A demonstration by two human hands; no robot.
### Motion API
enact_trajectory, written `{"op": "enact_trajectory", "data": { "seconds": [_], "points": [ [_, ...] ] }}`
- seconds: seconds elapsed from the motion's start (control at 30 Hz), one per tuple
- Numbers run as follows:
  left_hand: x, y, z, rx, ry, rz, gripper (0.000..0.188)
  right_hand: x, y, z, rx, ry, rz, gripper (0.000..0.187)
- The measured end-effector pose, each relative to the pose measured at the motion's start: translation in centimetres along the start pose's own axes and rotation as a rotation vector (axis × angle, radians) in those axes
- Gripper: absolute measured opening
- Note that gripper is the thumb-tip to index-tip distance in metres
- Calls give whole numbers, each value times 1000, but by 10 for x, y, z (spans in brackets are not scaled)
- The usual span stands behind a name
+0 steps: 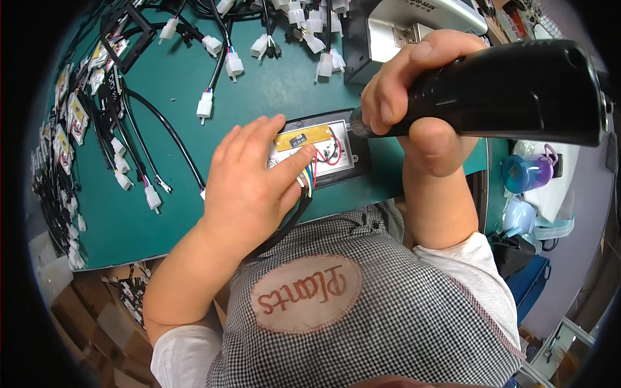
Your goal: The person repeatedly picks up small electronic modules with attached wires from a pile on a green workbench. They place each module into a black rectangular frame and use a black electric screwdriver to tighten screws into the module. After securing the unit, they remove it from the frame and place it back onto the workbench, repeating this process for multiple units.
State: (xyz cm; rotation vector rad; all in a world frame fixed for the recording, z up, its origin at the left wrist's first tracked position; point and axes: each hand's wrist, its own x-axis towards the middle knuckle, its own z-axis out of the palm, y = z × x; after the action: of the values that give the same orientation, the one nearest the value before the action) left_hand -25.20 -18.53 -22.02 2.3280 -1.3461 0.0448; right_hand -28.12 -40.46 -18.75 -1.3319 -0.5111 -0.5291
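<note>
A black electric screwdriver (504, 90) lies level in my right hand (427, 97), which is closed round its front end. Its nose points left, down at the right end of a flat black housing (363, 149). Inside this housing sits a white-faced circuit board (341, 163) with a yellow strip (304, 138) and thin coloured wires (310, 178). My left hand (249, 168) holds the housing's left side, thumb on the board and fingers along the far edge. A black cable (284, 226) runs from the wires toward my apron. My palm hides the housing's left end.
Black cables with white plugs (205, 105) lie along the back of the green table (162, 239). Bundled boards and cables (77, 119) crowd its left edge. A silver-and-white machine (394, 39) stands at the back right. Right of the table is a blue-purple bottle (522, 173).
</note>
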Motion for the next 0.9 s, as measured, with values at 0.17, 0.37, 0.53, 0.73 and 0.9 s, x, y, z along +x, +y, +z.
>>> {"op": "enact_trajectory", "data": {
  "seconds": [0.17,0.37,0.53,0.73,0.9],
  "points": [
    [1,-1,2,-13,26,10,46,-3,0,-5,-27,159,-3,43],
    [1,0,1,3,-11,2,42,25,-68,-54,-68,274,-160,35],
    [0,1,3,2,5,10,43,33,-68,-73,-87,314,-181,30],
    [1,3,1,5,0,3,48,46,-52,-31,-152,599,-194,32],
    [-1,1,3,4,19,10,48,18,-56,-60,77,126,11,38]
  ]
}}
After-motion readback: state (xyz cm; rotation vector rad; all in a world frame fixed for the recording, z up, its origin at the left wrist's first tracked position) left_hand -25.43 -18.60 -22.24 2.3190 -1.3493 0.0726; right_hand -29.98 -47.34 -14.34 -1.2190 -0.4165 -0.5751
